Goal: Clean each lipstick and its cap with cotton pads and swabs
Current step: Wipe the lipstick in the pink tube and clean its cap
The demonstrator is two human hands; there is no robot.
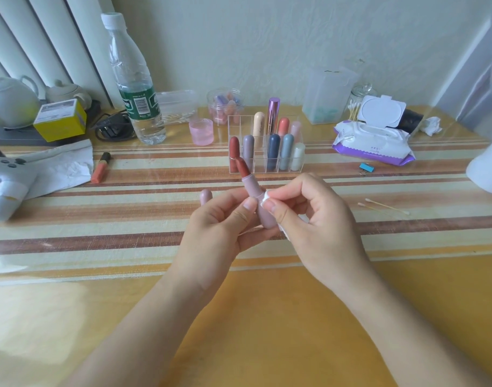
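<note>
My left hand (pixel 222 222) grips a dusty-pink lipstick tube (pixel 256 196), tilted with its brick-red bullet pointing up and away. My right hand (pixel 314 216) pinches a white cotton pad (pixel 267 195) against the tube's right side; more of the pad shows below my fingers. The tube's pink cap (pixel 206 197) stands on the table just left of my left hand. Two cotton swabs (pixel 384 206) lie on the table to the right.
A clear organiser (pixel 267 143) with several lipsticks stands behind my hands. A wet-wipe pack (pixel 373 141), swab jar (pixel 359 103), pink jar (pixel 201 132), water bottle (pixel 134 79), loose orange lipstick (pixel 100 167), tissue (pixel 63 167) and blue binder clip (pixel 366 167) surround it.
</note>
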